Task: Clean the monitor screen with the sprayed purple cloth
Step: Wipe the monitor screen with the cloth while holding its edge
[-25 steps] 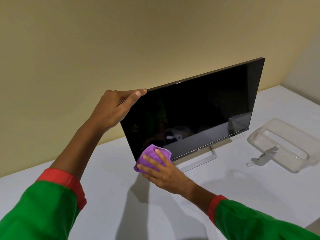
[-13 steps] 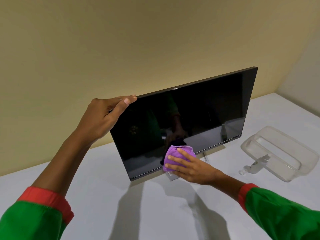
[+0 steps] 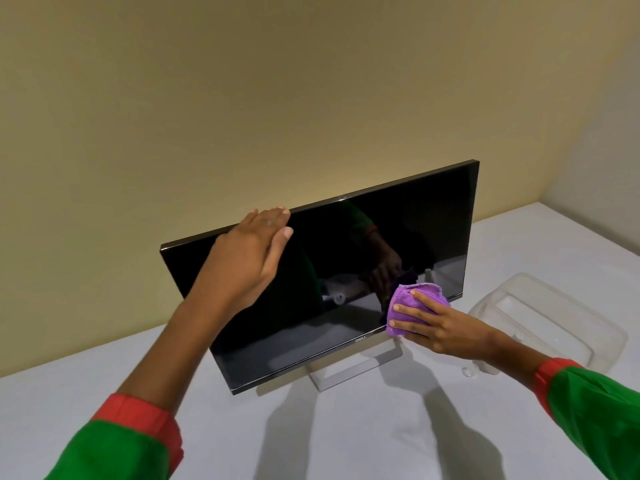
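Note:
A black monitor [image 3: 346, 258] stands on a silver stand [image 3: 349, 372] on the white table, its dark screen facing me. My left hand [image 3: 249, 258] holds the top edge left of centre, fingers over the rim and thumb in front of the glass. My right hand [image 3: 440, 323] grips a bunched purple cloth [image 3: 410, 301] and presses it against the lower right part of the screen, just above the bottom bezel.
A clear plastic container [image 3: 561, 323] lies on the table [image 3: 346, 438] to the right of the monitor. A small clear object [image 3: 467, 371] peeks out under my right forearm. A beige wall [image 3: 277, 98] rises close behind the monitor.
My right hand has swept the cloth along the bottom of the screen from the lower left to the lower right. My left hand has shifted from the top left corner inward along the top edge.

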`<state>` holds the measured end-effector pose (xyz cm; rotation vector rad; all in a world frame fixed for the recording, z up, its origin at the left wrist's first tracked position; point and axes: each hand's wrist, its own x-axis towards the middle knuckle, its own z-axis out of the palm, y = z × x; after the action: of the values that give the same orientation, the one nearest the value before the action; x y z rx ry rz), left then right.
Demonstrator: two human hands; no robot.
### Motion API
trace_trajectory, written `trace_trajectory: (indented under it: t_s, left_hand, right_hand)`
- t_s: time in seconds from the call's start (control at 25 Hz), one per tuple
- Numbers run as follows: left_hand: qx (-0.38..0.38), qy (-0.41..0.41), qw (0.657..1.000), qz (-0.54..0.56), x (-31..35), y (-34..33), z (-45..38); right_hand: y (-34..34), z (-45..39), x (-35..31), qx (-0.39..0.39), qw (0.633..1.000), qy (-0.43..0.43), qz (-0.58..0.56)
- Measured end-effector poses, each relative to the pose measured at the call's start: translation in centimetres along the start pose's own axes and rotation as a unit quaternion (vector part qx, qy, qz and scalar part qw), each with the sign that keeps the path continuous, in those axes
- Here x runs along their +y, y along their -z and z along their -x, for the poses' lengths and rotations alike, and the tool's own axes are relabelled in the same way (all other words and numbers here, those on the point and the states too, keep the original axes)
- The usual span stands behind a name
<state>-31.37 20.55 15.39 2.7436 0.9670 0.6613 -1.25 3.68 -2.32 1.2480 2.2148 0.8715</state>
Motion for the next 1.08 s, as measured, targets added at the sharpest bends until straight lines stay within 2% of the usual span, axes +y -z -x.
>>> trace_trajectory:
  t_s: [0.2, 0.4, 0.48, 0.6, 0.68, 0.72, 0.8, 0.84, 0.88, 0.92, 0.96, 1.0, 1.08]
  left_hand:
    - [-0.001, -0.046, 0.998, -0.039, 4.7, -3.0, -2.7]
    - [0.01, -0.07, 0.993, -0.097, 6.0, -5.9, -4.4]
    - [0.02, -0.068, 0.991, -0.114, 6.3, -6.4, -4.5]
    - [0.019, -0.063, 0.991, -0.117, 6.5, -6.4, -4.4]
    - [0.011, -0.062, 0.991, -0.114, 6.6, -6.4, -4.3]
    - [0.01, -0.064, 0.992, -0.112, 6.7, -6.4, -4.3]
    - [0.01, -0.073, 0.992, -0.104, 7.0, -6.4, -4.0]
    - [0.01, -0.081, 0.992, -0.098, 7.1, -6.5, -3.9]
    - [0.01, -0.092, 0.992, -0.086, 7.4, -6.6, -3.8]
    - [0.009, -0.101, 0.992, -0.07, 7.8, -6.6, -3.7]
    - [0.008, -0.109, 0.993, -0.048, 8.4, -6.6, -3.5]
    - [0.002, -0.116, 0.993, -0.026, 9.0, -6.6, -3.2]
    - [-0.019, -0.14, 0.99, 0.005, 10.4, -6.6, -2.5]
  right_hand:
    - [-2.3, 2.4, 1.8, -0.095, 0.995, -0.007, -0.03]
    - [-2.4, 5.3, 4.6, -0.212, 0.976, -0.03, -0.028]
    - [-2.8, 6.2, 5.1, -0.235, 0.971, -0.05, -0.015]
    - [-3.1, 7.4, 5.9, -0.232, 0.968, -0.087, -0.026]
    - [-2.1, 7.8, 6.9, -0.244, 0.953, -0.154, -0.088]
    - [-1.2, 8.0, 7.4, -0.22, 0.944, -0.202, -0.139]
    - [0.3, 8.3, 7.9, -0.099, 0.913, -0.32, -0.233]
    - [1.3, 8.3, 8.0, -0.039, 0.87, -0.39, -0.301]
    - [2.6, 8.4, 7.9, 0.008, 0.792, -0.458, -0.403]
    - [4.1, 8.5, 7.7, 0.052, 0.693, -0.509, -0.508]
    - [5.7, 8.7, 7.5, 0.079, 0.598, -0.537, -0.589]
    - [7.2, 8.7, 7.1, 0.107, 0.528, -0.546, -0.641]
    - [9.5, 9.2, 6.1, 0.172, 0.429, -0.547, -0.698]
